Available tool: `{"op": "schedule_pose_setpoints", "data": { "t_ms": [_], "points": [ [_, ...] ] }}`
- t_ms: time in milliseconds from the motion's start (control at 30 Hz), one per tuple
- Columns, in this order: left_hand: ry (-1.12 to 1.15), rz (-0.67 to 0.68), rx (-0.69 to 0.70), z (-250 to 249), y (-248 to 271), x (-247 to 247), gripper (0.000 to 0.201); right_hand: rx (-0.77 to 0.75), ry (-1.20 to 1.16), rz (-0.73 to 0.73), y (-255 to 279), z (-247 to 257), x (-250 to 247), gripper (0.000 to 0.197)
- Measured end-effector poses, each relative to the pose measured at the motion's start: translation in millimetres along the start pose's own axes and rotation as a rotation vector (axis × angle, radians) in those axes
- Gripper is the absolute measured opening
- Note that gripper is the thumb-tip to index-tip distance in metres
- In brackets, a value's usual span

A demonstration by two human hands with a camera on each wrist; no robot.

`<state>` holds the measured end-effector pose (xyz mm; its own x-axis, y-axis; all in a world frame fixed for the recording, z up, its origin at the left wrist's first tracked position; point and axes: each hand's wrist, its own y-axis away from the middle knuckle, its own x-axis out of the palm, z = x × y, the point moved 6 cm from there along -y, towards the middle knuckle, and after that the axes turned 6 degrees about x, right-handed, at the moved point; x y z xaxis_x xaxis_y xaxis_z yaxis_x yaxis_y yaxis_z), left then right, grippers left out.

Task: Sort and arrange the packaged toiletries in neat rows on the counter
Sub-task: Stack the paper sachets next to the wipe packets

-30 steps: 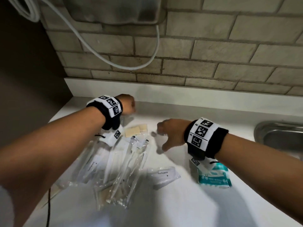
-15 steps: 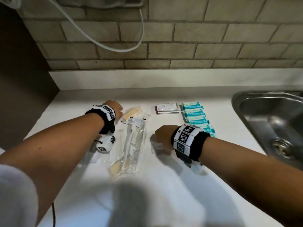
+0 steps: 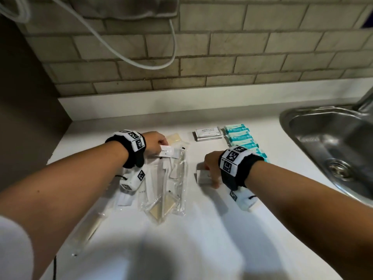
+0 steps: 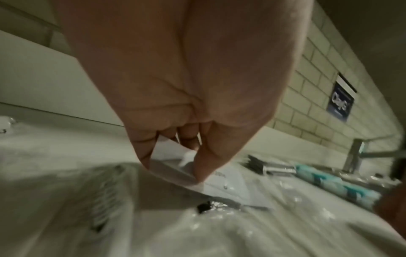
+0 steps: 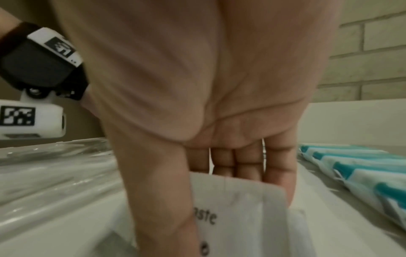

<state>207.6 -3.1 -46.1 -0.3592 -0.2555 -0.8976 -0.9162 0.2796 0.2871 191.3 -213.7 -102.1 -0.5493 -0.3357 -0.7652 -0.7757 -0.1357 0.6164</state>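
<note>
My left hand [image 3: 161,146] pinches a white toothpaste packet [image 3: 170,152] between thumb and fingers, just above the top of a pile of clear toothbrush packets [image 3: 167,186]. The left wrist view shows that pinch [image 4: 197,173] on the packet's [image 4: 232,189] corner. My right hand [image 3: 211,177] grips a second white toothpaste packet [image 3: 202,175] low over the counter, thumb on one face and fingers behind [image 5: 237,205]. A stack of shampoo sachets [image 3: 207,133] and a row of teal soap packets [image 3: 241,137] lie in line further back.
A steel sink [image 3: 333,150] is set into the white counter [image 3: 201,239] at the right. A tiled wall with a hanging white cable [image 3: 141,63] stands behind. A beige item [image 3: 175,137] lies by my left hand. More clear packets [image 3: 86,229] lie front left.
My right hand has taken hold of a white toothpaste packet and brought it beside the clear pile. My left hand now pinches another toothpaste packet. The head view shifted to show the sink.
</note>
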Motion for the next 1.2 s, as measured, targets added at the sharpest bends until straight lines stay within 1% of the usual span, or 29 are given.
{"op": "schedule_pose_setpoints", "data": {
  "t_ms": [33, 100, 133, 167, 233, 267, 333, 400, 433, 467, 533, 600, 667, 700, 767, 833, 900, 1000, 1133, 1200],
  "points": [
    [0.012, 0.017, 0.007, -0.5, -0.2, 4.3, 0.033, 0.002, -0.024, -0.021, 5.4, 2.2, -5.5, 0.06],
    [0.041, 0.017, 0.056, -3.1, -3.0, 8.7, 0.037, -0.024, -0.074, -0.067, 47.7, 15.6, -29.8, 0.041],
    [0.045, 0.022, 0.08, -5.1, -4.8, 10.3, 0.042, -0.03, -0.109, -0.088, 57.1, 17.4, -39.8, 0.039],
    [0.025, 0.037, 0.097, -7.4, -6.5, 12.0, 0.048, -0.036, -0.145, -0.125, 64.2, 18.2, -50.0, 0.041],
    [-0.05, 0.071, 0.117, -9.4, -10.6, 15.4, 0.056, -0.041, -0.201, -0.243, 73.8, 19.5, -74.9, 0.046],
    [-0.079, 0.08, 0.115, -9.8, -12.5, 17.2, 0.056, -0.048, -0.226, -0.298, 77.1, 19.9, -84.9, 0.047],
    [-0.123, 0.063, 0.119, -11.7, -16.7, 17.2, 0.046, -0.067, -0.279, -0.378, 79.6, 21.6, -99.2, 0.046],
    [-0.176, 0.006, 0.13, -18.1, -17.2, 13.9, 0.023, -0.091, -0.336, -0.405, 82.6, 26.1, -106.7, 0.045],
    [-0.204, -0.022, 0.133, -20.4, -16.6, 12.3, 0.016, -0.103, -0.366, -0.411, 84.4, 29.1, -108.7, 0.046],
    [-0.229, -0.038, 0.13, -19.3, -16.5, 13.0, 0.018, -0.113, -0.386, -0.416, 85.1, 32.2, -108.7, 0.046],
    [-0.229, -0.053, 0.126, -14.8, -14.7, 13.4, 0.022, -0.132, -0.406, -0.424, 85.5, 36.7, -105.0, 0.041],
    [-0.152, -0.076, 0.15, -11.7, -11.4, 8.4, 0.016, -0.151, -0.42, -0.418, 84.4, 39.2, -98.1, 0.038],
    [-0.025, -0.119, 0.158, -14.2, -6.0, -4.5, 0.013, -0.163, -0.434, -0.41, 85.5, 39.8, -92.7, 0.038],
    [0.062, -0.146, 0.156, -17.1, -2.7, -12.5, 0.013, -0.167, -0.441, -0.411, 86.0, 39.4, -90.9, 0.038],
    [0.262, -0.18, 0.158, -26.1, 6.4, -24.5, 0.023, -0.175, -0.45, -0.43, 87.8, 38.7, -90.5, 0.038],
    [0.503, -0.138, 0.16, -38.4, 20.0, -26.5, 0.023, -0.192, -0.486, -0.477, 91.4, 36.6, -95.4, 0.038],
    [0.656, -0.086, 0.117, -47.1, 32.2, -23.7, 0.026, -0.216, -0.546, -0.539, 97.7, 31.4, -103.5, 0.041],
    [0.735, -0.083, 0.07, -58.9, 50.6, -28.6, 0.031, -0.246, -0.568, -0.599, 107.1, 22.4, -115.0, 0.04],
    [0.813, -0.209, 0.031, -62.4, 69.1, -39.2, 0.032, -0.312, -0.52, -0.568, 115.0, 22.6, -123.1, 0.038],
    [0.857, -0.228, 0.04, -64.4, 76.7, -40.7, 0.028, -0.336, -0.515, -0.56, 117.2, 23.2, -125.4, 0.034]
  ]
}}
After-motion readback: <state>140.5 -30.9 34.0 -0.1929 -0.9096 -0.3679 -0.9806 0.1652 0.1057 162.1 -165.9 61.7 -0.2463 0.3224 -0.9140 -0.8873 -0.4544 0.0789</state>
